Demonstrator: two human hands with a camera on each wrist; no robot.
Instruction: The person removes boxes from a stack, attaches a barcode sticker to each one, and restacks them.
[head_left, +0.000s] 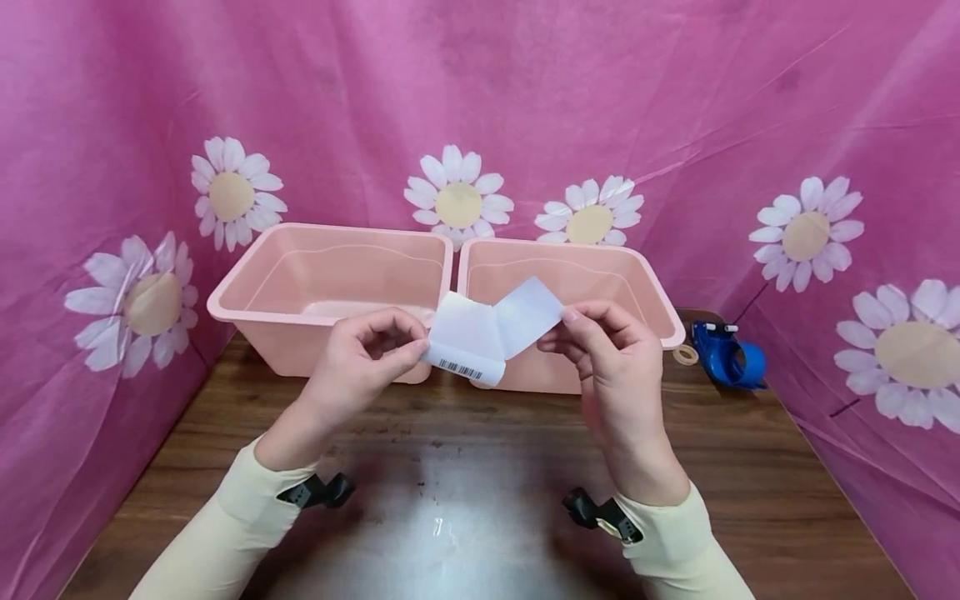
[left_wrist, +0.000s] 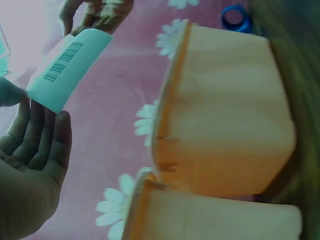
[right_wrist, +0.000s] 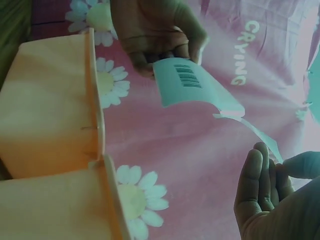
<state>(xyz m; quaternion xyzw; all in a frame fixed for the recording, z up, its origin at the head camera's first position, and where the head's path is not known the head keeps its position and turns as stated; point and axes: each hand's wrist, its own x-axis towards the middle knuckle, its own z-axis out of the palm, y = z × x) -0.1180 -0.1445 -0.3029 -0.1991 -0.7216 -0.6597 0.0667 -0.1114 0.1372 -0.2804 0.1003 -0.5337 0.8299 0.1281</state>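
Observation:
A white paper label with a printed barcode is stretched between both hands, above the front of the two pink bins. My left hand pinches its left end between thumb and fingertips. The barcode lies on a curled-over part of the label. My right hand pinches the outer corner of a plain white flap, which angles up from the rest. In the right wrist view the flap meets the barcoded part along a narrow place.
Side by side at the back of the wooden table stand the left pink bin and the right pink bin. A blue tape dispenser and a small tape ring sit to their right. A pink flowered curtain hangs behind.

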